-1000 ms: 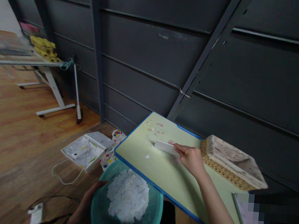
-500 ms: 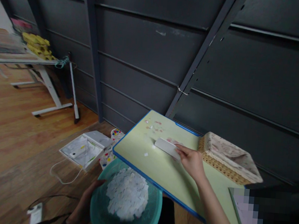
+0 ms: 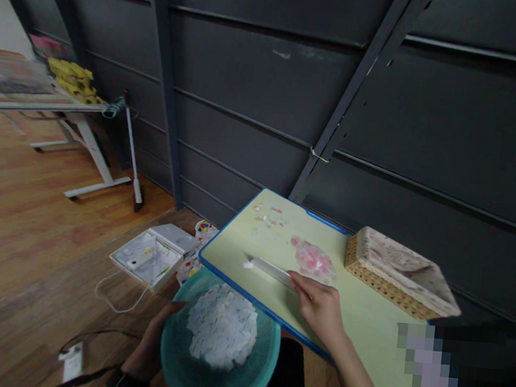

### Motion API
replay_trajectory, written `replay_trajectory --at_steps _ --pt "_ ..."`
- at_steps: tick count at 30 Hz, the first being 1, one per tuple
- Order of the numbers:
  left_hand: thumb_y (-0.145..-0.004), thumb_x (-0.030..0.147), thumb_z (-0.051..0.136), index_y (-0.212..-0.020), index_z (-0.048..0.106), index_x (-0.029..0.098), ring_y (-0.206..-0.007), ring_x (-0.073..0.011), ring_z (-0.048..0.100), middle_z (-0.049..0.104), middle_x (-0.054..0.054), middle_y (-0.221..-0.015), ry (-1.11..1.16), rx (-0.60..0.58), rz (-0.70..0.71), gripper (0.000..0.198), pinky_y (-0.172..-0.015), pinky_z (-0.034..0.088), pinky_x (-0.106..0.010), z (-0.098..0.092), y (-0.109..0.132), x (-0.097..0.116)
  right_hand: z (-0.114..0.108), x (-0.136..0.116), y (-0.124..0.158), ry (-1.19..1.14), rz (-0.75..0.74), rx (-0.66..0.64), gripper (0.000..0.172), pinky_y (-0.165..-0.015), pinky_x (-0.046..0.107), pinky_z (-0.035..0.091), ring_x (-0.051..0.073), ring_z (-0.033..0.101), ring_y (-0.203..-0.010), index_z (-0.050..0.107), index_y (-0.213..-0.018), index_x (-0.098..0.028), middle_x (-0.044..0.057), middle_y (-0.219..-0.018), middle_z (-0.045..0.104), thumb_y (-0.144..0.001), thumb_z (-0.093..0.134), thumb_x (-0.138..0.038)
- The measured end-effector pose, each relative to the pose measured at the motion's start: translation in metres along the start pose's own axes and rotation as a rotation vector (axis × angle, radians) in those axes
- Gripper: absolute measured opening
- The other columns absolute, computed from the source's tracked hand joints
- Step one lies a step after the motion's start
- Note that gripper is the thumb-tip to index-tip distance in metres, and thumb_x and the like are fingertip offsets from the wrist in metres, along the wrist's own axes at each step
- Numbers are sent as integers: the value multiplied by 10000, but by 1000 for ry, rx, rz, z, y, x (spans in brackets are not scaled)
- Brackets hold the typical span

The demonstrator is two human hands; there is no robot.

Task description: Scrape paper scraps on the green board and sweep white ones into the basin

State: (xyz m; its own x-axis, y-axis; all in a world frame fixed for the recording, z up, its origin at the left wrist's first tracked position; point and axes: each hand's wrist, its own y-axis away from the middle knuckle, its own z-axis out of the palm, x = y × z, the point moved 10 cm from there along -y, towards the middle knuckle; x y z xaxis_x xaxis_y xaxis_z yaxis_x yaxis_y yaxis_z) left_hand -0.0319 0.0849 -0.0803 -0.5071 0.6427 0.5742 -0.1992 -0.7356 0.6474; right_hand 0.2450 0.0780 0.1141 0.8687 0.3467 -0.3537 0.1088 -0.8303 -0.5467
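My right hand [image 3: 321, 307] grips one end of a white, flat rectangular piece [image 3: 272, 270], its long edge lowered to the pale yellow tabletop [image 3: 363, 329]; its exact kind I cannot tell. Beside its far end lies a small white scrap [image 3: 248, 265]. Beyond my hand a pink blotched patch [image 3: 313, 260] shows on the surface. Below the table's blue edge, my left hand [image 3: 154, 336] is closed on the rim of a green mesh basket [image 3: 273, 354], thumb over the top and the other fingers mostly hidden. A heap of white paper-like scraps [image 3: 221, 329] fills the basket's middle.
A cloth-lined wicker basket [image 3: 381, 282] stands at the table's right rear. On the floor to the left are an open white box [image 3: 146, 259], a cable and a white power strip [image 3: 73, 363]. A dark panelled wall [image 3: 249, 84] rises behind.
My right hand has drawn the white piece toward the table's near edge and turned it edge-on, uncovering the pink patch. The small scrap has shifted slightly. My left hand keeps its hold.
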Motion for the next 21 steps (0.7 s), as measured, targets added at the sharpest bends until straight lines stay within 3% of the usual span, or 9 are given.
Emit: replay_trajectory --at_steps 7,10,16,21 --pt "-705 254 696 -689 645 132 -457 -155 600 684 -34 -539 22 19 -35 133 -474 465 -262 -8 -4 -1 5 -28 -4 -144 -89 -91 361 -690 243 577 156 710 -770 719 -1014 -230 31 -889 745 -839 434 -94" --pt "-694 245 700 -684 646 136 -463 -155 600 682 -25 -539 18 32 -43 122 -483 465 -264 -8 -2 0 2 -21 -8 -196 -27 -110 289 -667 240 579 161 710 -746 730 -980 -245 17 -870 747 -854 486 -155" --pt "-649 231 733 -655 667 135 -479 -147 592 679 -11 -536 41 21 -13 117 -496 460 -261 -3 2 6 -9 9 -13 -46 76 21 254 -664 268 588 183 713 -734 734 -970 -247 24 -882 744 -863 505 -219" --pt "-579 276 792 -626 687 147 -485 -144 585 680 1 -531 60 5 2 173 -498 460 -259 -2 1 8 -1 -14 -5 -52 -48 -26 294 -683 262 587 174 713 -761 718 -1015 -233 29 -909 741 -864 479 -152"
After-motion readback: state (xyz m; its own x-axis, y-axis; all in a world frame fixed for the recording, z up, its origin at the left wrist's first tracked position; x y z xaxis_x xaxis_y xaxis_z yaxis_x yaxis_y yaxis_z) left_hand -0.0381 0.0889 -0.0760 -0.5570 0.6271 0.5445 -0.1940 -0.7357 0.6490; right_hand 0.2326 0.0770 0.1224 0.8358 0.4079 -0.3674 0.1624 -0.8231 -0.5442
